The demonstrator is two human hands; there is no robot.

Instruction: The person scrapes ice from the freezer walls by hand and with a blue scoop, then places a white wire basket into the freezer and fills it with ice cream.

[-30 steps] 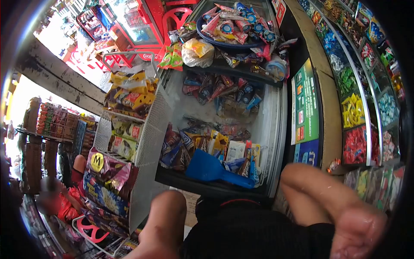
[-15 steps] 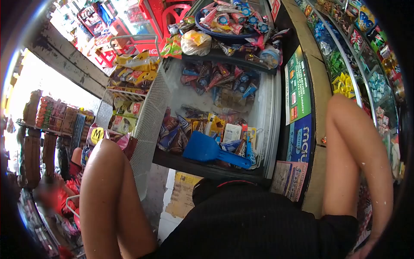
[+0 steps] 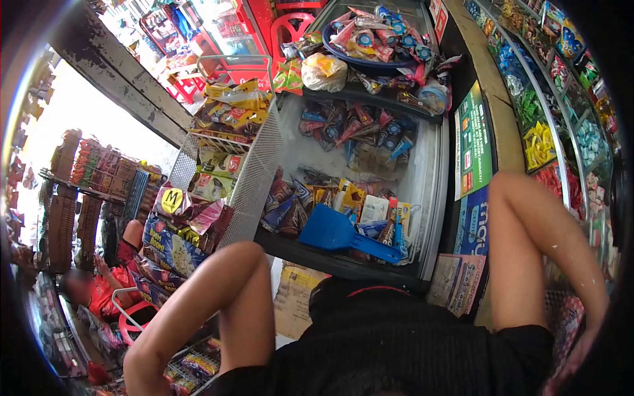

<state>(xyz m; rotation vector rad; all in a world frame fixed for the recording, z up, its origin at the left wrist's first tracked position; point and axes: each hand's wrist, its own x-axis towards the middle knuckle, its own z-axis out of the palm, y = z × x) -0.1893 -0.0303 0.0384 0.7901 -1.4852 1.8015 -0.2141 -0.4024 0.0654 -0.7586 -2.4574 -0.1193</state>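
My left arm is bent, with its elbow in front of the freezer's lower left corner. The back of my left hand [image 3: 146, 377] shows at the bottom edge beside a wire rack, its fingers out of frame. My right arm is bent in front of the cardboard edge. At the lower right, my right hand [image 3: 582, 353] hangs dim beside a patterned red and pink item, its fingers not clear. Between my arms, a blue scoop [image 3: 328, 228] lies over wrapped ice creams in the freezer [image 3: 429, 198], away from both hands.
A blue basin [image 3: 380, 64] of wrapped cones and a tied plastic bag [image 3: 324, 71] stand on the freezer. Snack packs fill a white mesh rack [image 3: 254, 178] on the left. Candy shelves [image 3: 548, 109] line the right. A seated person in red [image 3: 109, 294] is at lower left.
My left elbow has moved right and down, uncovering more snack packs. My right elbow sits slightly lower. The view has shifted, so the freezer appears farther right.
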